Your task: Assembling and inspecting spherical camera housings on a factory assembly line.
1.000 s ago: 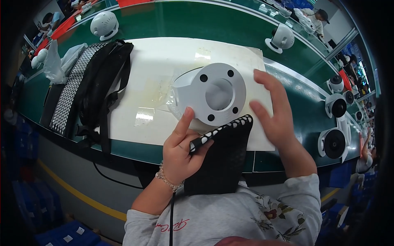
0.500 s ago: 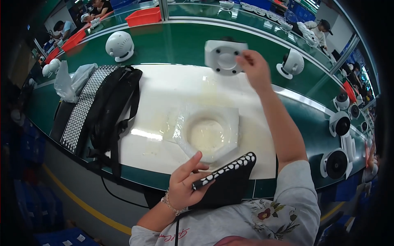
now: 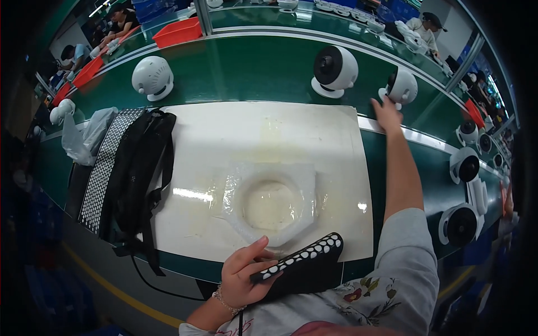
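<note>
My left hand [image 3: 241, 275] is closed around a flat black piece with white dots along its edge [image 3: 302, 257]. It tilts upward to the right, close to my body. My right hand [image 3: 388, 115] reaches far right to a white round-headed device on a foot [image 3: 401, 87]; its thumb is spread away from the fingers, whose tips meet the device's foot and are partly hidden. Left of that hand, a similar white device with a black round front [image 3: 334, 71] stands upright. Between my arms lies a pale, film-wrapped block with a round hollow [image 3: 305, 196] on a white board [image 3: 196, 131].
A black bag with white-dotted panel [image 3: 126, 179] and a clear plastic bag [image 3: 84, 140] lie left. Another white device [image 3: 153, 77] stands back left; several more line the right, including one with a black face [image 3: 460, 224]. Red bins [image 3: 178, 33] and co-workers are beyond.
The white device that my right hand held tilted, underside showing, now stands upright on the green surface. My right hand has let go and moved right to another device. The left hand keeps its hold.
</note>
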`<state>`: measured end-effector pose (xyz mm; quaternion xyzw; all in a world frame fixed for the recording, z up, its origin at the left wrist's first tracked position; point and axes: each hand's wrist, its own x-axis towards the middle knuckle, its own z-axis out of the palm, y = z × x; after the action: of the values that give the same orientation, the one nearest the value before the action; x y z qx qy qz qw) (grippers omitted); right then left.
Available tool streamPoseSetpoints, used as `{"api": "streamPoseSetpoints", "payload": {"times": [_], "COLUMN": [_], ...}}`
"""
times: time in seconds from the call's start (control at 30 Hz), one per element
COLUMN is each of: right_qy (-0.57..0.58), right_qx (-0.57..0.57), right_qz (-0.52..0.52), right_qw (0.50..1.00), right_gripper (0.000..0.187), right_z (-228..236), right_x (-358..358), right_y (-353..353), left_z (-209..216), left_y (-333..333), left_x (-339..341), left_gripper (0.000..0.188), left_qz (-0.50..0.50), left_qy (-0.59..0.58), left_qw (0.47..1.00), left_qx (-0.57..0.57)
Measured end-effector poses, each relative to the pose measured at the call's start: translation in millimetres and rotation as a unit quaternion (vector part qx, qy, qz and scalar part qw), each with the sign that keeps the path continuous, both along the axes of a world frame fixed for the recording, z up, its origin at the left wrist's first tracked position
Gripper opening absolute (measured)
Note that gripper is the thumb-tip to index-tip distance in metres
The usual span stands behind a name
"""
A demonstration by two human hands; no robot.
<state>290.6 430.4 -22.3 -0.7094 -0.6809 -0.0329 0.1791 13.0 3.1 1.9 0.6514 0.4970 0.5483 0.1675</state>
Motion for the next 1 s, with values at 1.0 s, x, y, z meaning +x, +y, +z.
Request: {"api": "streamPoseSetpoints", "payload": {"times": [1.0], "right_qy": [0.497], "right_qx": [-0.084], "right_qz": [0.413], "right_qw": [0.758], "right_gripper": [0.031], "right_z": [91], "right_x": [-109], "right_y": [-285], "left_z": [-2], "left_y": [-7], "left_x": [2], "left_gripper": [0.018], "left_qz": [0.050], "left_qy": [-0.103], "left_qw": [0.993], "left_qx": [-0.011]}}
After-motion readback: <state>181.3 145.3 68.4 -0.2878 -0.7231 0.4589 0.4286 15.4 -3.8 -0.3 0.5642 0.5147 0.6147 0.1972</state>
